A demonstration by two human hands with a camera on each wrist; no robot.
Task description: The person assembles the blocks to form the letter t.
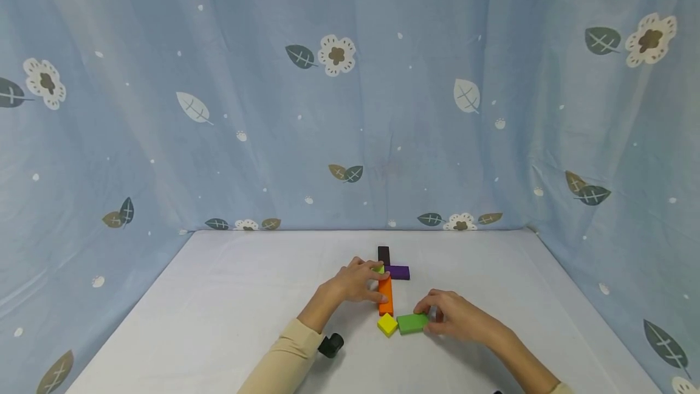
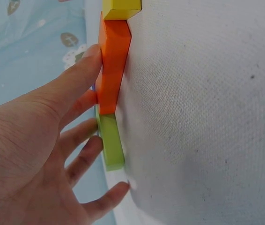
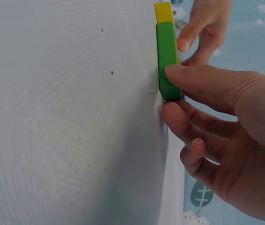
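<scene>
My left hand [image 1: 358, 281] reaches over an orange block [image 1: 386, 297], thumb and index finger resting on it with the fingers spread. Its other fingers lie by a light green block [image 2: 111, 143] that meets the orange one end to end, mostly hidden by the hand in the head view. My right hand [image 1: 456, 316] pinches the right end of a green block [image 1: 411, 323] between thumb and fingers, the block lying flat on the table. A yellow block [image 1: 387, 324], turned cornerwise, sits between the orange and green blocks, close to both.
Beyond the left hand, a black block [image 1: 384, 255] and a purple block [image 1: 399, 272] lie at the far end of the row. A small black object [image 1: 330, 345] shows by the left sleeve. A blue patterned curtain [image 1: 350, 108] encloses the white table [image 1: 229, 297].
</scene>
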